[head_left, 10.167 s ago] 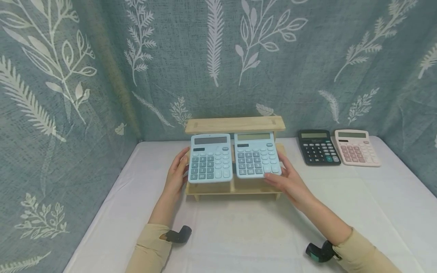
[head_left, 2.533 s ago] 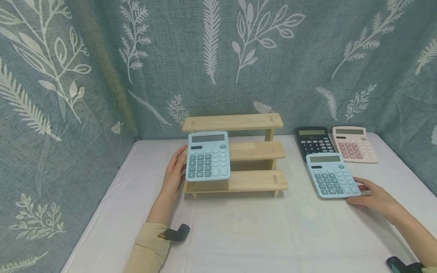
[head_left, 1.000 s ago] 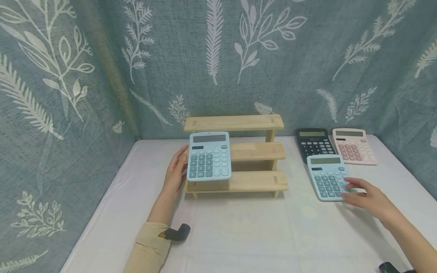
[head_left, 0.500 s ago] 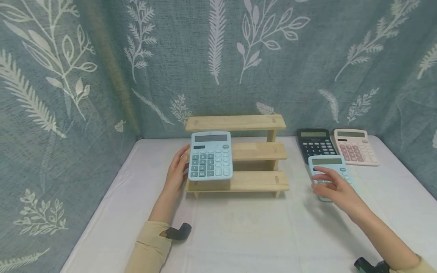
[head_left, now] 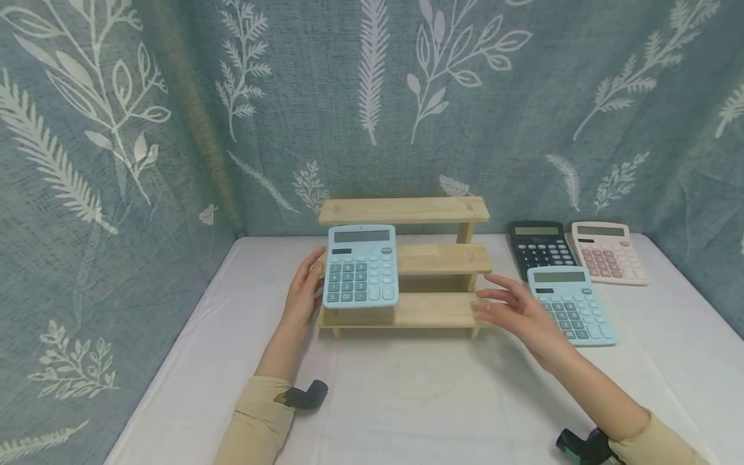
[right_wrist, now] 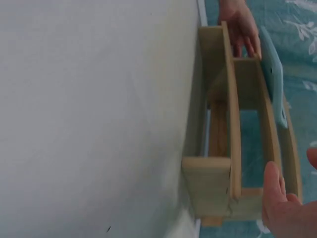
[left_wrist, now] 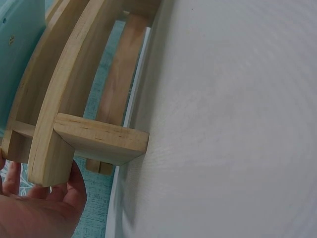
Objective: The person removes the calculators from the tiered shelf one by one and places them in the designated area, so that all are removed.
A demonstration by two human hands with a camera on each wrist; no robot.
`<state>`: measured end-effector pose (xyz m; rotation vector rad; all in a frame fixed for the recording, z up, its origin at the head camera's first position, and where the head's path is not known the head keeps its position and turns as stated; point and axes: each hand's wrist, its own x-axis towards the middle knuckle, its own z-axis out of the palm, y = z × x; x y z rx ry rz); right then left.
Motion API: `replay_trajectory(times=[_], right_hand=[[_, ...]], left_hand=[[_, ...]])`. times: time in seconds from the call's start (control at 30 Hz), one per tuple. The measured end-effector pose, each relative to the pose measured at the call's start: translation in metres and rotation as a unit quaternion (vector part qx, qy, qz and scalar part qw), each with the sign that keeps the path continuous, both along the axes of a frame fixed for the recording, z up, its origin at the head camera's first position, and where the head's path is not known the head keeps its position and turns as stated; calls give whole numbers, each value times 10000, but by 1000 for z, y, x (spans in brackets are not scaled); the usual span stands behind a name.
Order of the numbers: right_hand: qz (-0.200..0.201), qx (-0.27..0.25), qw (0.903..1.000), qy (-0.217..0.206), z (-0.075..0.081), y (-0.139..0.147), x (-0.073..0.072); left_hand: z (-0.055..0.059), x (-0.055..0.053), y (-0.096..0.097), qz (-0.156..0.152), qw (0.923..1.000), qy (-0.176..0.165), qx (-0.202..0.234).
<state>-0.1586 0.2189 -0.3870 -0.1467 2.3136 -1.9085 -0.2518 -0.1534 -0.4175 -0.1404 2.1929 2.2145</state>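
A three-step wooden display stand (head_left: 442,310) stands mid-table. On its left half a light blue calculator (head_left: 362,266) leans across the steps, facing forward. My left hand (head_left: 302,296) grips the stand's left end; in the left wrist view its fingers (left_wrist: 75,191) curl about the end of a step. My right hand (head_left: 526,323) holds nothing. Its fingers are parted and loosely bent at the stand's right end, close to the steps in the right wrist view. A second light blue calculator (head_left: 587,316) lies on the table just right of that hand, partly covered by it.
A black calculator (head_left: 537,242) and a pink-and-white calculator (head_left: 607,253) lie side by side at the back right, the black one's lower part overlapped by the second blue one. A patterned blue-green curtain (head_left: 325,97) hangs behind the white-covered table (head_left: 407,413).
The second blue calculator went from the stand's right half to the table, in my right hand. That hand let go of it and moved left to the stand. The left hand stayed in place.
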Motion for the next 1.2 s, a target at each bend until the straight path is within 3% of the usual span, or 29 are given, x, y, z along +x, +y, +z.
replay_trajectory(times=[0.4,0.93,1.2], right_hand=[[300,-368,9983,346,0,-45,-10],[426,-938,9947,19,-7,-93,-22],[466,-945,9944,11,-6,-113,-27]], left_hand=[[1,1,-1,-25,10000,-18,55],[0,0,-1,-49,10000,13,28],[2,2,0,-59,10000,-11,35]])
